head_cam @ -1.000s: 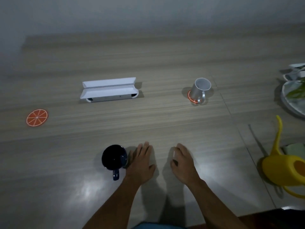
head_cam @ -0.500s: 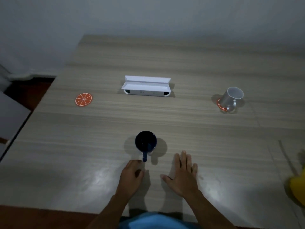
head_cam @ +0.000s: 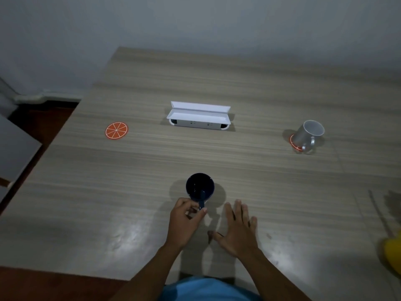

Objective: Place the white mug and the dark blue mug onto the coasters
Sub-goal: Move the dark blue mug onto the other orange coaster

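Note:
The dark blue mug (head_cam: 199, 187) stands upright near the table's front middle, its handle pointing toward me. My left hand (head_cam: 184, 220) has its fingers curled around that handle. My right hand (head_cam: 237, 229) lies flat on the table just right of it, fingers spread, holding nothing. At the right, the white mug (head_cam: 309, 134) stands on a coaster with an orange rim (head_cam: 293, 142). A bare orange-slice coaster (head_cam: 116, 130) lies at the left of the table.
An open white case (head_cam: 198, 115) sits in the middle, beyond the blue mug. A yellow object (head_cam: 393, 255) shows at the right edge. The wooden table (head_cam: 86, 192) ends at the left, with dark floor and a grey panel (head_cam: 15, 146) beyond.
The view has swung left and pulled back. My left hand went from lying flat beside the blue mug to closing on its handle. My right hand stayed flat on the table.

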`<move>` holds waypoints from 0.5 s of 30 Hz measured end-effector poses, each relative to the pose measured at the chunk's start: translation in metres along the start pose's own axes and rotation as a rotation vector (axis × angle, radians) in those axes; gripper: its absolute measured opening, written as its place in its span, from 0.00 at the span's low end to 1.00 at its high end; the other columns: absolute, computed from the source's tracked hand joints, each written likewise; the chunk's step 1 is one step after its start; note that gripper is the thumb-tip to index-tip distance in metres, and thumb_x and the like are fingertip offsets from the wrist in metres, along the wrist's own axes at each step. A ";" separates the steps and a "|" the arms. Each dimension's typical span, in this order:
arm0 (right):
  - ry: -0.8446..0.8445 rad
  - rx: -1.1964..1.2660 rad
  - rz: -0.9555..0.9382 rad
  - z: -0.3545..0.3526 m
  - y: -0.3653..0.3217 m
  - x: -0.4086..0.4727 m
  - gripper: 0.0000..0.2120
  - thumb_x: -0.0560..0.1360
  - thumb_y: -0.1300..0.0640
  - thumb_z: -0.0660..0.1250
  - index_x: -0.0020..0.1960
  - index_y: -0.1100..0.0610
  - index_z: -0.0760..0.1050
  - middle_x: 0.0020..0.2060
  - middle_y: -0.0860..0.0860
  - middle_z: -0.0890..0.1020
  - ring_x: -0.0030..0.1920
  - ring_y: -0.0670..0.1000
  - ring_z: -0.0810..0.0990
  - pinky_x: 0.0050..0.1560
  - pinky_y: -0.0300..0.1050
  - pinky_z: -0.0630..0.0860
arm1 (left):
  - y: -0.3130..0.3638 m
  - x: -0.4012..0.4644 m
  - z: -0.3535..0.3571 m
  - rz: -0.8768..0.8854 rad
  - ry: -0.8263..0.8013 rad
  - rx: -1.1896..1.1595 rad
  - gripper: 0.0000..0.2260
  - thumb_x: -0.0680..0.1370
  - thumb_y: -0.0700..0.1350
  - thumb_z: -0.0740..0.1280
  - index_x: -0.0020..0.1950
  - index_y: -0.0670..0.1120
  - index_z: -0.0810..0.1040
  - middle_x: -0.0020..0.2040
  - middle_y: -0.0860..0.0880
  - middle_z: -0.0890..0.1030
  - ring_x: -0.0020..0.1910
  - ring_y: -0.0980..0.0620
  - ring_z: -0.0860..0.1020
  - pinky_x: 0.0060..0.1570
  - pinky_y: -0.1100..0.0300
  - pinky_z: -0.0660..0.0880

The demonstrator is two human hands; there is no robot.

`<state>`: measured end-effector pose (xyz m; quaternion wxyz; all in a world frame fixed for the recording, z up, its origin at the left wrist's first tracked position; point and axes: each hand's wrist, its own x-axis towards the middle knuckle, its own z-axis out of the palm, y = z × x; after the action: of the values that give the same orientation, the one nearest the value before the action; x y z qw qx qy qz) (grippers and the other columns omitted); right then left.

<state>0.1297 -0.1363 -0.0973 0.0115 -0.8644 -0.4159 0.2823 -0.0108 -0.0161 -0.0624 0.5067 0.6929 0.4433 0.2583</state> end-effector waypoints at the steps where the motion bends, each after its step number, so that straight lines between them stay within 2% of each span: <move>1: -0.005 -0.005 -0.004 0.001 -0.004 0.000 0.54 0.72 0.23 0.57 0.83 0.49 0.34 0.82 0.56 0.32 0.82 0.59 0.31 0.80 0.67 0.38 | 0.000 0.001 0.000 0.001 0.005 0.003 0.04 0.74 0.41 0.77 0.42 0.46 0.82 0.48 0.50 0.78 0.45 0.56 0.80 0.41 0.66 0.77; 5: -0.022 -0.022 -0.060 0.001 -0.016 0.001 0.52 0.73 0.25 0.58 0.83 0.48 0.35 0.83 0.55 0.32 0.82 0.58 0.31 0.80 0.67 0.37 | -0.009 0.003 -0.015 -0.025 0.078 -0.004 0.09 0.76 0.34 0.71 0.41 0.46 0.78 0.46 0.49 0.78 0.44 0.56 0.79 0.40 0.66 0.77; 8: -0.038 -0.024 -0.102 -0.003 -0.027 0.004 0.51 0.74 0.26 0.58 0.84 0.50 0.38 0.83 0.54 0.33 0.82 0.57 0.30 0.80 0.66 0.37 | -0.015 0.009 -0.036 -0.074 0.164 -0.048 0.09 0.76 0.32 0.70 0.41 0.45 0.77 0.44 0.47 0.79 0.44 0.53 0.80 0.46 0.60 0.78; 15: -0.085 -0.037 -0.152 -0.008 -0.071 0.030 0.49 0.76 0.29 0.59 0.84 0.52 0.41 0.83 0.53 0.34 0.82 0.58 0.31 0.80 0.67 0.38 | -0.018 0.026 -0.079 -0.159 0.305 -0.141 0.08 0.74 0.31 0.69 0.40 0.43 0.76 0.42 0.42 0.81 0.44 0.43 0.80 0.47 0.50 0.78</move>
<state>0.0980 -0.0661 -0.0864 -0.0007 -0.8177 -0.4854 0.3094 -0.0688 0.0454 -0.0539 0.4997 0.5711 0.5493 0.3498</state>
